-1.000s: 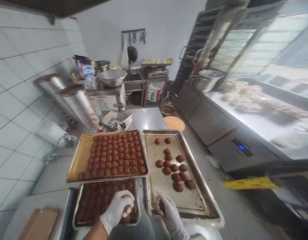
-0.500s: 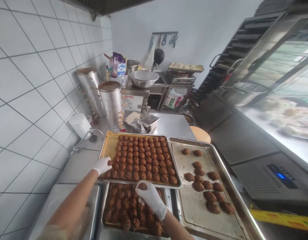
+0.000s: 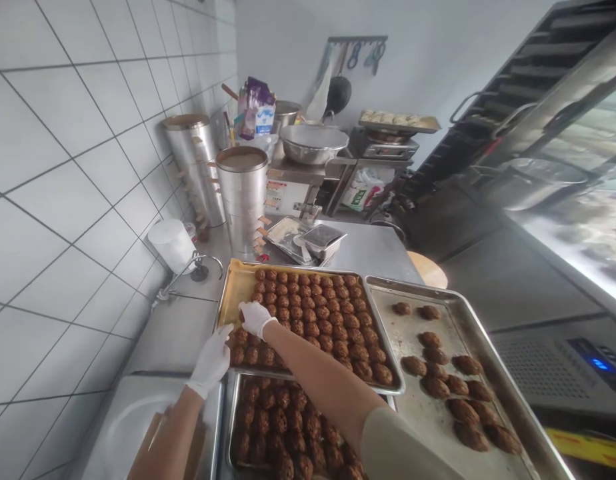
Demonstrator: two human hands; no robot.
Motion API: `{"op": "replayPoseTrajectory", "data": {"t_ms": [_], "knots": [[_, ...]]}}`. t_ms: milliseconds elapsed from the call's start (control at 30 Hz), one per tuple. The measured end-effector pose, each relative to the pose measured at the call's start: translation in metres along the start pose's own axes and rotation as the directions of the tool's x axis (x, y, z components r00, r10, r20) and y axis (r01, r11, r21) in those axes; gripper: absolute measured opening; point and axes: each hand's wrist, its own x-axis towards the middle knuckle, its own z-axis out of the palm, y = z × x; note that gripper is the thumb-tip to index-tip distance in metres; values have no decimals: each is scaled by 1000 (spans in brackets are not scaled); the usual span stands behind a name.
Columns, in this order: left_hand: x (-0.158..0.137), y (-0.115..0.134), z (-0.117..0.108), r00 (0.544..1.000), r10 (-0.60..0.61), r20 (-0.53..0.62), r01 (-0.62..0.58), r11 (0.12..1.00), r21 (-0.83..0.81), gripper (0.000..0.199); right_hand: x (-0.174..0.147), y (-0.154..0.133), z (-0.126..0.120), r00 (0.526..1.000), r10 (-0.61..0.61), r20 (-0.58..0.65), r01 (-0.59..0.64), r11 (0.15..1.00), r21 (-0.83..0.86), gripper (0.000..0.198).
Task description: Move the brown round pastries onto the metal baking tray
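My right hand (image 3: 257,320), in a white glove, reaches across to the left end of the rows in the upper tray (image 3: 399,388). Its fingers are closed around a brown lumpy ball, mostly hidden by the glove. My left hand (image 3: 211,359), gloved too, is at the tray's left edge, fingers extended toward the nearest balls; nothing shows in it. Rows of brown lumpy balls (image 3: 312,330) fill most of this tray, whose bare left strip has a yellowish lining (image 3: 237,283). Below, partly under my right forearm, a lower tray (image 3: 231,427) holds more such balls.
To the right, a large tray (image 3: 388,300) carries scattered, flatter brown lumps (image 3: 463,410). Metal cylinders (image 3: 241,200) with wooden clips stand behind, near the tiled wall. Small metal trays (image 3: 324,241) lie at the back, and a white tub (image 3: 171,243) is at left.
My right hand has moved from above the lower tray to the upper tray's left side with a ball. My left hand has drawn back toward me from the ball it was touching. The view has shifted.
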Motion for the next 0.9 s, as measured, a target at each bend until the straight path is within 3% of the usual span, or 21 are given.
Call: {"op": "replayPoseTrajectory", "data": {"t_ms": [133, 267, 400, 467, 533, 600, 667, 700, 767, 800, 833, 900], "knots": [[-54, 13, 1, 981, -98, -167, 66, 979, -191, 56, 14, 0, 1, 990, -96, 101, 104, 992, -74, 47], [-91, 16, 7, 958, -210, -193, 156, 952, -264, 52, 6, 0, -7, 986, -136, 94, 144, 985, -94, 46], [-99, 27, 9, 963, -215, -161, 173, 955, -239, 49, -54, 5, -3, 989, -146, -7, 145, 986, -78, 44], [-92, 45, 18, 971, -192, -142, 163, 968, -191, 45, -109, 24, 15, 963, -188, -191, 204, 977, 67, 51], [-83, 72, 42, 987, -91, -129, 69, 984, -163, 40, -179, 58, 43, 891, -77, -448, 224, 932, 284, 49], [-76, 111, 83, 995, 76, -65, -85, 984, -159, 35, -258, 108, 73, 770, 235, -593, 96, 876, 472, 41], [-75, 158, 139, 961, 259, 91, -241, 954, -179, 34, -339, 168, 97, 535, 577, -617, -90, 765, 637, 33], [-76, 184, 171, 919, 345, 190, -309, 931, -196, 34, -378, 200, 106, 396, 703, -591, -193, 693, 695, 31], [-76, 235, 238, 808, 470, 356, -412, 882, -229, 40, -442, 263, 118, 217, 838, -501, -409, 544, 732, 32], [-73, 259, 273, 755, 503, 422, -453, 864, -219, 43, -467, 292, 122, 179, 870, -459, -495, 483, 722, 35], [-68, 283, 307, 714, 513, 476, -485, 853, -193, 47, -485, 317, 125, 177, 893, -414, -554, 438, 708, 37], [-50, 325, 370, 694, 460, 554, -507, 859, -79, 52, -505, 358, 130, 205, 921, -332, -614, 385, 689, 41]]}}
